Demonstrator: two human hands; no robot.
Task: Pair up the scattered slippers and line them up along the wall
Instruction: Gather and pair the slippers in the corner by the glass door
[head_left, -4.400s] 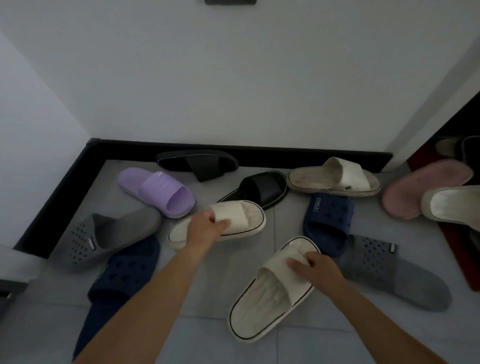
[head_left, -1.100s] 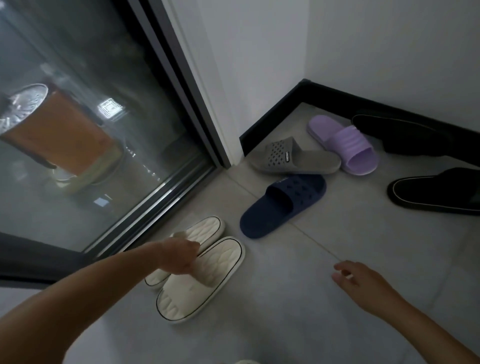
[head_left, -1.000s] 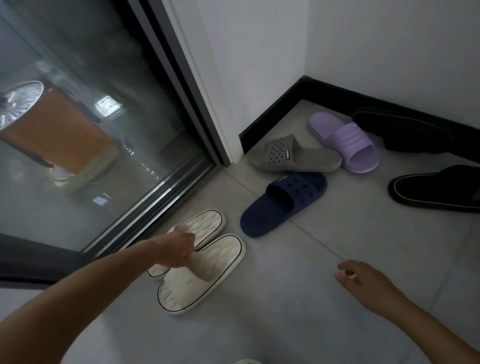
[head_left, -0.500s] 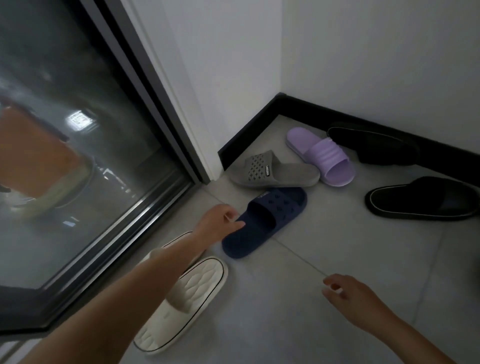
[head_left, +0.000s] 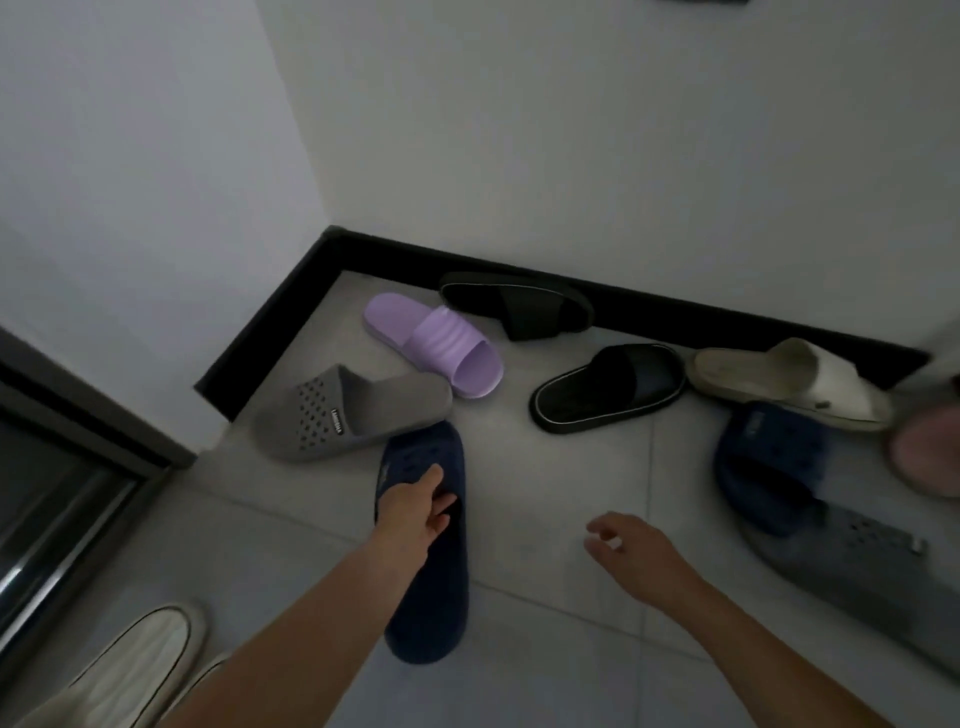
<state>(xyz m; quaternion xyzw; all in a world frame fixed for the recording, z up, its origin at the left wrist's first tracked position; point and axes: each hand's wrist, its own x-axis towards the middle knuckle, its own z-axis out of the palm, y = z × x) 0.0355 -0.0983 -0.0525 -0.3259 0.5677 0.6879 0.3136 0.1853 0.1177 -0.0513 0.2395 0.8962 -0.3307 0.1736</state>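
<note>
The left hand (head_left: 415, 512) is clamped on the navy slipper (head_left: 428, 603) in the middle of the frame. The thumb lies over the strap and the fingers are tucked into the opening under it. That slipper lies flat on the floor (head_left: 550, 483), its long axis running almost straight up and down the frame, with the toe toward the wall (head_left: 571, 156) and the heel toward the person.

The right hand (head_left: 636, 551) hangs just right of centre. Its fingers are loosely curled and apart, and it holds nothing.

The second navy slipper (head_left: 763, 457) lies well over to the right of both hands, and the free right hand is clearly the nearer one. Its long axis leans a little off the first one's, with the strap end toward the top of the frame. Its heel meets a grey slipper (head_left: 857, 566) at the lower right; I cannot tell which of the two lies on top.

The other grey slipper (head_left: 348, 415) lies at centre left, its edge touching the toe of the held navy one.

A white pair (head_left: 140, 670) already lies side by side at the lower left.

Judging from this, pairing the navy ones turns on bringing the right-hand one leftward, or the held one rightward, and turning both to the same heading.
</note>
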